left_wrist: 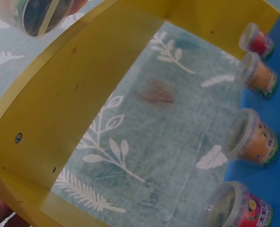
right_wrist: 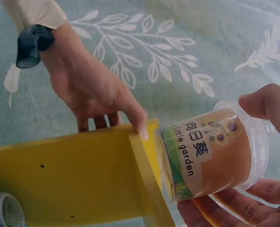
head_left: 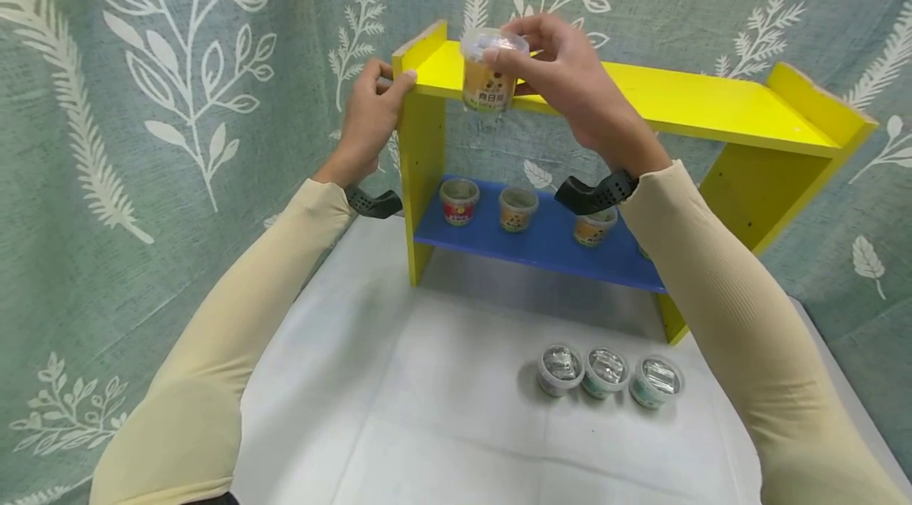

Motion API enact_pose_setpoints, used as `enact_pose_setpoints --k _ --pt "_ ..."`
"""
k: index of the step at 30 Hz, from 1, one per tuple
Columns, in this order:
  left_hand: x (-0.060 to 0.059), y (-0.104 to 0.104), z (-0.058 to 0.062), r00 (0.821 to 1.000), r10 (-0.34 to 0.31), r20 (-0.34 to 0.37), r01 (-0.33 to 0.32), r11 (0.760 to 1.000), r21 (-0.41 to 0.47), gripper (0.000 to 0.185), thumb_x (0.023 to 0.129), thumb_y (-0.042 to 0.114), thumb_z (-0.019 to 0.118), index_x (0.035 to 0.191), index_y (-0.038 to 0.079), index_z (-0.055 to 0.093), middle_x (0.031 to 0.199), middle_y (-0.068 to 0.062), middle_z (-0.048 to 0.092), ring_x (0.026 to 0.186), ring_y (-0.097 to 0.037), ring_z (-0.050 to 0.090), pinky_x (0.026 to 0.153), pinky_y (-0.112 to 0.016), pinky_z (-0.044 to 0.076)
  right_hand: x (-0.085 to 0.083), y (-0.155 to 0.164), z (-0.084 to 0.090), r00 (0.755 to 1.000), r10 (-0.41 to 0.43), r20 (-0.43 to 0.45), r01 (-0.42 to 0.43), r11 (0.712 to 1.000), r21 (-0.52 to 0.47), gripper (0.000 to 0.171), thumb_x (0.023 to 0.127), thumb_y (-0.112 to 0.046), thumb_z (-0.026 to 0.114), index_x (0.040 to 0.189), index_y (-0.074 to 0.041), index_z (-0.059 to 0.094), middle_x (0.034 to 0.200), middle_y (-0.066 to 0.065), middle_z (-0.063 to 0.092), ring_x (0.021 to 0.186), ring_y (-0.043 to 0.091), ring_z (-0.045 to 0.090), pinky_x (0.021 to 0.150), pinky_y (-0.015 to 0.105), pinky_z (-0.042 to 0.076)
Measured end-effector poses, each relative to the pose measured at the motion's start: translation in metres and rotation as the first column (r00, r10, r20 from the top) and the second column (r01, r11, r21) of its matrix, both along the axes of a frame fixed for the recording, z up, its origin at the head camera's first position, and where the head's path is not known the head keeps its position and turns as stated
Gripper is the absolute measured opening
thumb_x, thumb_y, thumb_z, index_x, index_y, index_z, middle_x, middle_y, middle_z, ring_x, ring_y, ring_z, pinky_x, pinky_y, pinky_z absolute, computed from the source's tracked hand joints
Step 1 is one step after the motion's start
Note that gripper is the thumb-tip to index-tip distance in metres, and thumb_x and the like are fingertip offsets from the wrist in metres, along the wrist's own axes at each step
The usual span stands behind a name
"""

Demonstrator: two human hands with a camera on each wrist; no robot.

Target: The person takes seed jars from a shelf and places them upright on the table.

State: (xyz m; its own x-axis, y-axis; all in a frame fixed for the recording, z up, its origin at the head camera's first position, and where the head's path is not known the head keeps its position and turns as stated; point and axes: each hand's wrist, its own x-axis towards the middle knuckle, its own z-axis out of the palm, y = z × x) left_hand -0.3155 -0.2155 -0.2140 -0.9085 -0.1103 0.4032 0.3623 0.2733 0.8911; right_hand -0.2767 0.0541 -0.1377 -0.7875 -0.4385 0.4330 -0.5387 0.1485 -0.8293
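Note:
My right hand (head_left: 559, 81) grips a clear plastic cup (head_left: 488, 81) just in front of the yellow shelf's top board (head_left: 663, 101), near its left end. An orange sunflower label with black characters shows on this cup (right_wrist: 210, 151) in the right wrist view, where thumb and fingers hold it from both sides near the rim. My left hand (head_left: 370, 121) holds the shelf's upper left corner, thumb at the front edge and fingers over the outer side. Below, the blue board (head_left: 541, 250) carries a red-labelled cup (head_left: 458, 208) and orange-labelled cups (head_left: 516, 216); my right sleeve partly hides the rightmost one.
Three lidded cups (head_left: 606, 370) with silvery packets on top stand in a row on the white table (head_left: 442, 426), in front of the shelf. Green leaf-patterned cloth (head_left: 199, 93) hangs behind and at both sides. Short raised end pieces (head_left: 812, 97) bound the top board.

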Motion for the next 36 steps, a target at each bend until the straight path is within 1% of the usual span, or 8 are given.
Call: enact_pose_setpoints --k 6,12,16,20,23,27,31,36 --pt "0.000 0.000 0.000 1.000 -0.008 -0.003 0.008 1.000 0.005 0.034 0.101 0.051 0.059 0.116 0.021 0.051 0.109 -0.007 0.059 0.091 -0.026 0.058 0.075 -0.036 0.045 0.011 0.004 -0.004 1.000 0.000 0.013 -0.001 1.000 0.017 0.055 0.094 -0.029 0.076 0.140 -0.008 0.053 0.134 0.011 0.053 0.113 0.028 0.061 0.099 0.039 0.052" --pt "0.000 0.001 0.001 1.000 -0.012 -0.006 0.012 1.000 0.005 0.035 0.101 0.051 0.059 0.116 0.020 0.051 0.109 -0.008 0.059 0.091 -0.026 0.058 0.076 -0.038 0.046 0.019 0.010 -0.012 1.000 -0.013 0.011 0.012 0.998 0.066 0.060 0.094 -0.030 0.076 0.143 -0.007 0.051 0.135 0.010 0.054 0.110 0.028 0.062 0.098 0.039 0.051" --pt "0.000 0.001 0.000 1.000 -0.014 -0.004 0.014 1.000 0.001 0.035 0.102 0.051 0.058 0.117 0.020 0.051 0.111 -0.008 0.059 0.093 -0.026 0.058 0.077 -0.039 0.046 0.022 0.014 -0.021 0.999 -0.031 0.040 0.027 0.995 0.097 0.060 0.094 -0.032 0.076 0.143 -0.010 0.051 0.132 0.010 0.057 0.108 0.027 0.062 0.095 0.038 0.049" --pt "0.000 0.001 0.000 1.000 -0.017 -0.002 0.017 1.000 0.012 0.035 0.102 0.050 0.059 0.117 0.020 0.051 0.112 -0.009 0.059 0.092 -0.026 0.058 0.077 -0.038 0.046 0.025 0.018 -0.030 0.998 -0.027 0.061 0.020 0.993 0.118 0.059 0.094 -0.035 0.076 0.143 -0.012 0.051 0.128 0.009 0.061 0.110 0.025 0.061 0.097 0.040 0.048" --pt "0.001 0.000 0.000 1.000 -0.017 -0.001 0.017 1.000 0.022 0.034 0.102 0.049 0.059 0.116 0.020 0.051 0.111 -0.008 0.059 0.092 -0.026 0.058 0.076 -0.038 0.046 0.026 0.021 -0.038 0.998 -0.027 0.063 0.018 0.990 0.140 0.062 0.094 -0.038 0.076 0.144 -0.014 0.051 0.126 0.008 0.062 0.111 0.024 0.060 0.098 0.041 0.046" --pt "0.002 0.001 0.000 1.000 -0.016 -0.004 0.017 1.000 0.020 0.034 0.102 0.049 0.059 0.117 0.020 0.051 0.111 -0.007 0.058 0.093 -0.026 0.059 0.077 -0.037 0.047 0.028 0.026 -0.047 0.998 -0.045 0.038 0.037 0.980 0.193 0.064 0.094 -0.042 0.074 0.148 -0.016 0.050 0.123 0.006 0.063 0.108 0.023 0.060 0.095 0.041 0.047" --pt "0.003 0.001 0.001 1.000 -0.025 -0.013 0.026 1.000 0.015 0.034 0.102 0.049 0.058 0.117 0.019 0.051 0.111 -0.007 0.058 0.092 -0.026 0.058 0.077 -0.038 0.046 0.029 0.031 -0.058 0.999 -0.040 0.015 0.036 0.979 0.202 0.061 0.095 -0.037 0.075 0.147 -0.014 0.052 0.126 0.004 0.062 0.109 0.020 0.060 0.090 0.039 0.050" --pt "0.003 0.002 0.002 1.000 -0.022 -0.007 0.023 1.000 0.014 0.034 0.102 0.049 0.059 0.116 0.019 0.051 0.109 -0.007 0.058 0.091 -0.025 0.058 0.078 -0.040 0.047 0.032 0.036 -0.071 0.999 -0.005 0.040 -0.002 0.985 0.175 0.058 0.094 -0.030 0.076 0.144 -0.012 0.052 0.130 0.005 0.061 0.115 0.019 0.060 0.090 0.038 0.052"
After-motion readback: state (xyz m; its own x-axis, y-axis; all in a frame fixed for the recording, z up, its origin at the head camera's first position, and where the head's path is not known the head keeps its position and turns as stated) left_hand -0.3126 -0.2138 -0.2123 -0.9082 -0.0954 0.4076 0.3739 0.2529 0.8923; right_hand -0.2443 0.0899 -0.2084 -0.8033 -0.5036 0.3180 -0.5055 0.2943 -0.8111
